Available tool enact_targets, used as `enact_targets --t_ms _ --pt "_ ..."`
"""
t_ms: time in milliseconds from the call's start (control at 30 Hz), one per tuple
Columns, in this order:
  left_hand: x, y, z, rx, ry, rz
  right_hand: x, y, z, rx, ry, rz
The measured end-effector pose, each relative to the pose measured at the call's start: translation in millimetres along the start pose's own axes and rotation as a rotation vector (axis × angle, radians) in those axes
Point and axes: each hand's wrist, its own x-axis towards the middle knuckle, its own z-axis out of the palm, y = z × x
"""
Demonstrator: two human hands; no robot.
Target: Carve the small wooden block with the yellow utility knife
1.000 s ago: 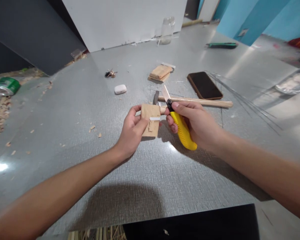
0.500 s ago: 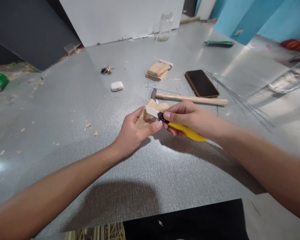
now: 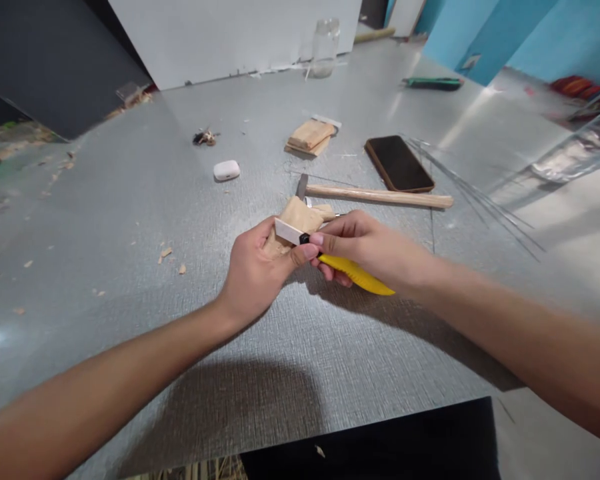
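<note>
My right hand (image 3: 360, 250) is closed around a yellow-handled utility knife (image 3: 357, 273), its wide blade pointing left. The blade lies against a pale piece of wood (image 3: 300, 215), which my left hand (image 3: 263, 267) grips from the left side. My left thumb presses close to the knife's black collar. Part of the wood is hidden behind the blade and fingers. Just beyond my hands, a hammer (image 3: 377, 195) with a wooden handle rests on the grey table (image 3: 220, 393).
Farther back are a phone (image 3: 399, 163), thin metal wires (image 3: 473, 190), stacked wood pieces (image 3: 310, 135), a white earbud case (image 3: 227, 171), a glass jar (image 3: 325, 48) and a green cutter (image 3: 433, 83). Wood chips (image 3: 167, 253) lie to the left.
The knife blade has moved left and slightly down along the wood, and its handle now tilts lower. Both hands have shifted a little left while keeping their holds.
</note>
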Motion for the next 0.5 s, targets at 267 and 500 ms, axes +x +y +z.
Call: enact_targets --t_ms 267,500 --pt "-4.4 0.5 4.1 0.058 0.105 -0.030 0.6 0.9 23.4 0.172 0.198 0.008" --pt "-1.4 -0.5 3.3 -0.087 -0.076 0.002 -1.9 -5.7 4.3 0.090 -0.027 0.053"
